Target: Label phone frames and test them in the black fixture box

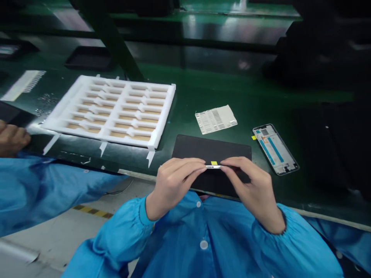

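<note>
Between my two hands is a thin phone frame, turned edge-on so that a pale narrow side with a small dark slot shows. A yellow tab sticks up from it. My left hand pinches its left end with fingers and thumb, and my right hand pinches the right end. Its broad faces are hidden. Under the hands lies a black mat at the bench edge. To the right, another phone frame lies with its inside up, showing blue strips and a yellow tab.
Beyond the mat lies a sheet of silvery strips. A white foam tray with slots is taped to the green bench on the left. At far left are a co-worker's hand and sleeve. A black tray stands behind.
</note>
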Action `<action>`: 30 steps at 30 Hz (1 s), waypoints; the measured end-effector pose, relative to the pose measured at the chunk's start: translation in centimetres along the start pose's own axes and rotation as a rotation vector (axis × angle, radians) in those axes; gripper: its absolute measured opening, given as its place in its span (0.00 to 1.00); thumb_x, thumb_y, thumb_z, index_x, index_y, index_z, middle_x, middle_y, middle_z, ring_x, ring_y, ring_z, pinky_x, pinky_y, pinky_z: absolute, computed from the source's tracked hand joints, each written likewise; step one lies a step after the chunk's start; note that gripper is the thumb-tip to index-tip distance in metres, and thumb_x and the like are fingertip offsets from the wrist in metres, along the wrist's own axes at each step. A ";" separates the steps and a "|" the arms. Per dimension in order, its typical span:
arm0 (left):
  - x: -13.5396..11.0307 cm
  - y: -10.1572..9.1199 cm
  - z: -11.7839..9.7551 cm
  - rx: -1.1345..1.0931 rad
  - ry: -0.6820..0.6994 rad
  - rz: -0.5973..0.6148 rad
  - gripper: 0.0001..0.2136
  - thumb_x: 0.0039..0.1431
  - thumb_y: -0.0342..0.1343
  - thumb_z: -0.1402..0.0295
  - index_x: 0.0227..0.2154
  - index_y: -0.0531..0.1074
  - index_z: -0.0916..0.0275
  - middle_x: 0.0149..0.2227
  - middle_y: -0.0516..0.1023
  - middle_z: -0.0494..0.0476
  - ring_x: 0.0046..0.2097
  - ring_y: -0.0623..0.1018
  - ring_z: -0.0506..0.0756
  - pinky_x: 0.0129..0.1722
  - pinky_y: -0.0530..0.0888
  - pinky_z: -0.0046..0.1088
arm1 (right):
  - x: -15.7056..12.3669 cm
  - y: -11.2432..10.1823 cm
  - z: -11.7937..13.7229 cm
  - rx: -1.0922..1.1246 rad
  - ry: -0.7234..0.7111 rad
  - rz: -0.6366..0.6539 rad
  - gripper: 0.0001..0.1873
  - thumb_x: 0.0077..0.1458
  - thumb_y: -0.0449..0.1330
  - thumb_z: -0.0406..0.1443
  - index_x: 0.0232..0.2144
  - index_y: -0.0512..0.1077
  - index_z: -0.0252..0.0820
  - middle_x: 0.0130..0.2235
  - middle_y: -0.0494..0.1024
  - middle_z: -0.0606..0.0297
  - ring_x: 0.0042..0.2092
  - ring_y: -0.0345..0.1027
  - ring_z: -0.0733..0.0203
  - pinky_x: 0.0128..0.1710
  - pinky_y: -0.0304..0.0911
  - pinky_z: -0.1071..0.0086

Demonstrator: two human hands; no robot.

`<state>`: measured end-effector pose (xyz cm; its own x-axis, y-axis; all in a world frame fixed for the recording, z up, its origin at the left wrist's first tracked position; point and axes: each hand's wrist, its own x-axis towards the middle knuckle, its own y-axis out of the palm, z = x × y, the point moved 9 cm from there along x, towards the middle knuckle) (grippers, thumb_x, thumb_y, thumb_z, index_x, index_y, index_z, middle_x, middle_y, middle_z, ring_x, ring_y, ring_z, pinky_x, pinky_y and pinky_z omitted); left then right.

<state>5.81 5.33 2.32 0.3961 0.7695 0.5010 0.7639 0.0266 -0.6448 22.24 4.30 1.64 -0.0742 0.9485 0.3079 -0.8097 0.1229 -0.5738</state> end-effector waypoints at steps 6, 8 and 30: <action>0.1 0.4 0.0 0.035 -0.038 0.009 0.05 0.60 0.61 0.75 0.37 0.77 0.61 0.41 0.83 0.52 0.43 0.82 0.52 0.41 0.74 0.28 | -0.2 0.5 -0.2 0.063 -0.064 -0.016 0.07 0.61 0.59 0.26 0.38 0.73 0.40 0.38 0.77 0.63 0.41 0.72 0.64 0.43 0.68 0.70; 0.1 0.4 -0.1 0.040 -0.043 0.018 0.04 0.60 0.61 0.75 0.37 0.77 0.61 0.40 0.83 0.52 0.43 0.82 0.52 0.40 0.74 0.28 | -0.4 0.5 -0.2 0.081 -0.086 -0.017 0.07 0.60 0.58 0.25 0.38 0.73 0.40 0.38 0.77 0.63 0.41 0.72 0.64 0.43 0.68 0.70; -0.7 1.2 -2.0 0.291 0.333 0.134 0.11 0.67 0.50 0.75 0.49 0.72 0.65 0.48 0.81 0.58 0.46 0.81 0.55 0.41 0.74 0.31 | -0.9 2.4 -2.6 -0.042 -0.162 0.095 0.14 0.62 0.59 0.31 0.50 0.71 0.43 0.46 0.78 0.59 0.47 0.73 0.58 0.46 0.70 0.65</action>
<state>7.47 3.56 2.38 0.6597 0.5331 0.5297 0.5389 0.1556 -0.8279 21.91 4.48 -2.02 -0.2444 0.8973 0.3675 -0.7700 0.0507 -0.6360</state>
